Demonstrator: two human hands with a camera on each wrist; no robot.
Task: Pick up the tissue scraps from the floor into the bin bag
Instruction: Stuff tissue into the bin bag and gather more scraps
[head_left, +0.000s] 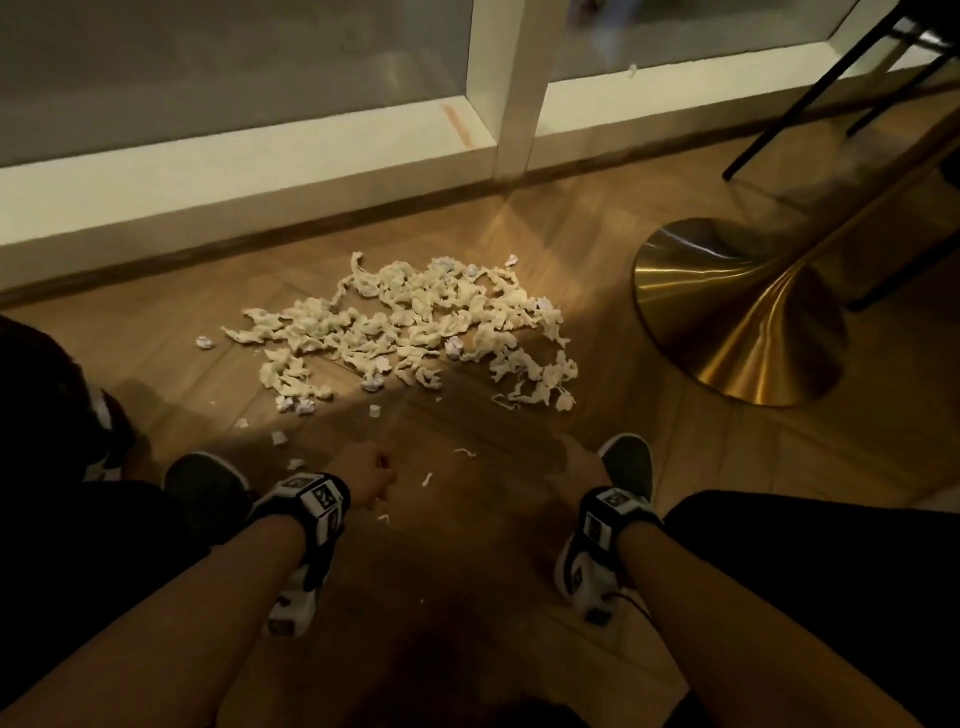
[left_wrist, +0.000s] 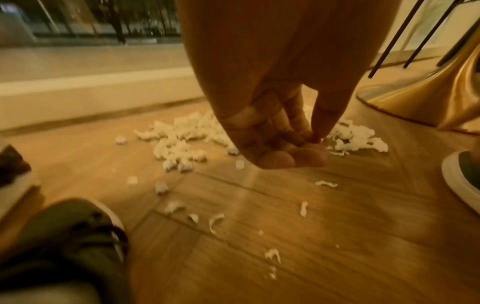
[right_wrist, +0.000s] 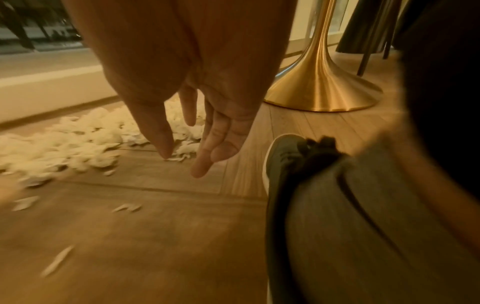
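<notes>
Both hands, left hand (head_left: 366, 475) loosely curled and right hand (head_left: 576, 470) relaxed, are held empty; tissue scraps (head_left: 410, 322) are left heaped on the floor (head_left: 467, 571), no bin bag seen.

We see the right hand (right_wrist: 207, 131) hanging above the wood floor (right_wrist: 161, 236), fingers loosely extended and holding nothing. The tissue scraps (right_wrist: 64, 144) are heaped to its far left; a gold pedestal base (right_wrist: 322, 86) stands far right, a dark shoe (right_wrist: 288, 152) near right.
</notes>
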